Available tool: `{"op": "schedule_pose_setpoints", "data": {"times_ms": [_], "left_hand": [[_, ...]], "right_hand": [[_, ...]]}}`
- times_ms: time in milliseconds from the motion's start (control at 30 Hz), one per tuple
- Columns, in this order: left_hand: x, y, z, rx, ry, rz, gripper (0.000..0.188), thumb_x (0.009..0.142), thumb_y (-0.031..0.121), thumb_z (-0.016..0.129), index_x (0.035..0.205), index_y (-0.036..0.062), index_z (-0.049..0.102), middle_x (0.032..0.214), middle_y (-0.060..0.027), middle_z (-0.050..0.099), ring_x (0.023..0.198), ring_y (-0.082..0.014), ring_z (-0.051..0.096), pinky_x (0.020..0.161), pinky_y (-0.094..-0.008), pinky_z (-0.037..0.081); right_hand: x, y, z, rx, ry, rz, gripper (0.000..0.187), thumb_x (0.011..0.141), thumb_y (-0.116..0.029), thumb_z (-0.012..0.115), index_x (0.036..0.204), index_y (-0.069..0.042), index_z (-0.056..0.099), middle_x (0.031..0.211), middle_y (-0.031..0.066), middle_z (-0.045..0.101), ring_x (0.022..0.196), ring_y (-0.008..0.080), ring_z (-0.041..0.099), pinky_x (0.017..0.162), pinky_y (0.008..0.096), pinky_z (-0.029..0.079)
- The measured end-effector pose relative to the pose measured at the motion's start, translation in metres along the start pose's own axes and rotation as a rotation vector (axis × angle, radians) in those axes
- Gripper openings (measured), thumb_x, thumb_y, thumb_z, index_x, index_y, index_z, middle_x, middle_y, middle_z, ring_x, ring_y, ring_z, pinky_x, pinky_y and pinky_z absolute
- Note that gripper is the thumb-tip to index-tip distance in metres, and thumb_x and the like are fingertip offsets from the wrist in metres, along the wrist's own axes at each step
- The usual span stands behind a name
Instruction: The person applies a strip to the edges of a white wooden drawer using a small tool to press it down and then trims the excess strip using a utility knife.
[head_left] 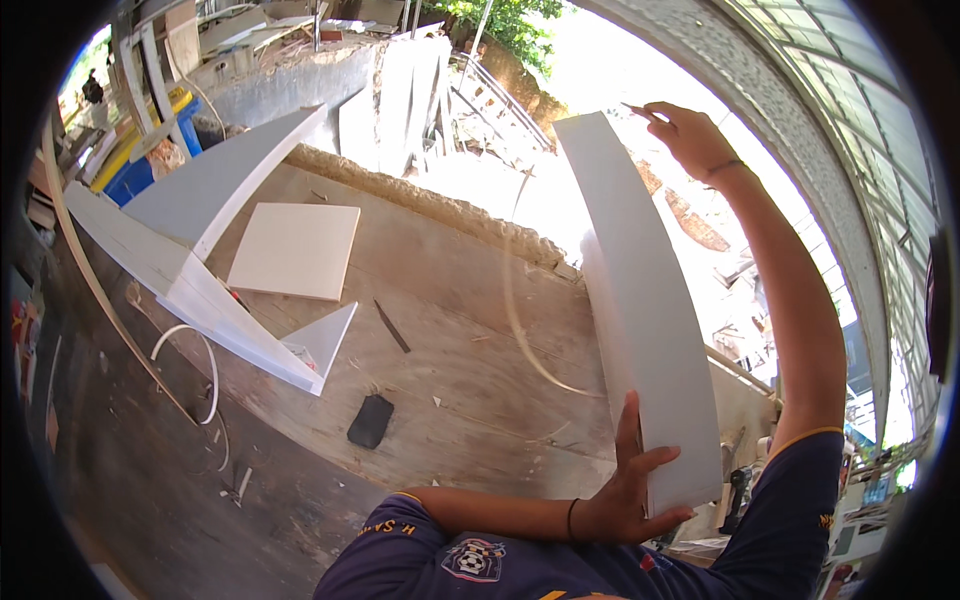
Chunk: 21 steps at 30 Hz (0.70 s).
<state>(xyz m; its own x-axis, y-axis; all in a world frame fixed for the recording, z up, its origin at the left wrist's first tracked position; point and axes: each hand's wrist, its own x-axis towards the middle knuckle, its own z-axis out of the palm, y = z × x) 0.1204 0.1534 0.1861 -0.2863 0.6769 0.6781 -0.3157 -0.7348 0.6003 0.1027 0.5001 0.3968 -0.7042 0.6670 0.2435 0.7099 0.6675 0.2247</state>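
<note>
A long, curved, pale grey board (650,300) stands on edge in front of me, leaning up and away. Near its lower end, my left hand (638,490) grips it with the fingers spread over its face and edge. Beyond the board's far upper end, my right hand (690,138) is raised and closed around a slim pointed tool (634,108). Its exact kind is too small to make out. The tool's tip points left, toward the board's top corner, and seems apart from it.
On the worn worktable (470,350) lie a square cream panel (295,250), a black flat pad (371,420) and a dark thin strip (392,327). White-grey angled panels (220,190) stand at the left. White edging (213,370) curls there; another strip (515,320) bends beside the board.
</note>
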Motion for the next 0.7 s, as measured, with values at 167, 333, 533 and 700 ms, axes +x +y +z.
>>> {"op": "schedule_pose_setpoints", "data": {"times_ms": [167,333,533,700], "left_hand": [[0.001,0.001,0.002,0.007,0.003,0.010,0.069,0.083,0.034,0.075,0.135,0.0092,0.037,0.152,-0.0389,-0.015,0.143,-0.0551,-0.015,0.114,-0.0594,0.004],[0.000,0.001,0.003,0.011,0.018,-0.016,0.063,0.084,0.034,0.075,0.132,0.0086,0.041,0.154,-0.0371,-0.012,0.143,-0.0548,-0.013,0.114,-0.0604,0.005],[-0.005,0.003,0.002,0.011,0.004,-0.033,0.063,0.084,0.033,0.074,0.133,0.0102,0.043,0.154,-0.0372,-0.012,0.143,-0.0551,-0.012,0.114,-0.0602,0.005],[-0.005,0.007,0.000,-0.014,-0.001,-0.050,0.059,0.086,0.032,0.072,0.133,0.0108,0.044,0.154,-0.0366,-0.012,0.143,-0.0546,-0.013,0.114,-0.0599,0.004]], "right_hand": [[-0.029,-0.013,-0.013,-0.094,0.021,-0.045,0.033,0.097,-0.022,0.054,0.126,-0.006,0.059,0.102,0.0154,0.070,0.090,0.0313,0.067,0.081,0.0414,0.052],[-0.029,-0.018,-0.004,-0.152,0.044,-0.093,0.030,0.097,-0.018,0.054,0.123,-0.003,0.059,0.099,0.0177,0.070,0.088,0.0354,0.067,0.079,0.0434,0.053],[-0.022,-0.012,0.002,-0.241,0.030,-0.111,0.029,0.096,-0.017,0.055,0.122,-0.004,0.058,0.098,0.0185,0.069,0.087,0.0363,0.067,0.077,0.0438,0.053],[-0.014,-0.015,0.004,-0.282,0.032,-0.134,0.029,0.096,-0.017,0.056,0.122,-0.005,0.058,0.091,0.0173,0.068,0.083,0.0352,0.066,0.074,0.0455,0.052]]}}
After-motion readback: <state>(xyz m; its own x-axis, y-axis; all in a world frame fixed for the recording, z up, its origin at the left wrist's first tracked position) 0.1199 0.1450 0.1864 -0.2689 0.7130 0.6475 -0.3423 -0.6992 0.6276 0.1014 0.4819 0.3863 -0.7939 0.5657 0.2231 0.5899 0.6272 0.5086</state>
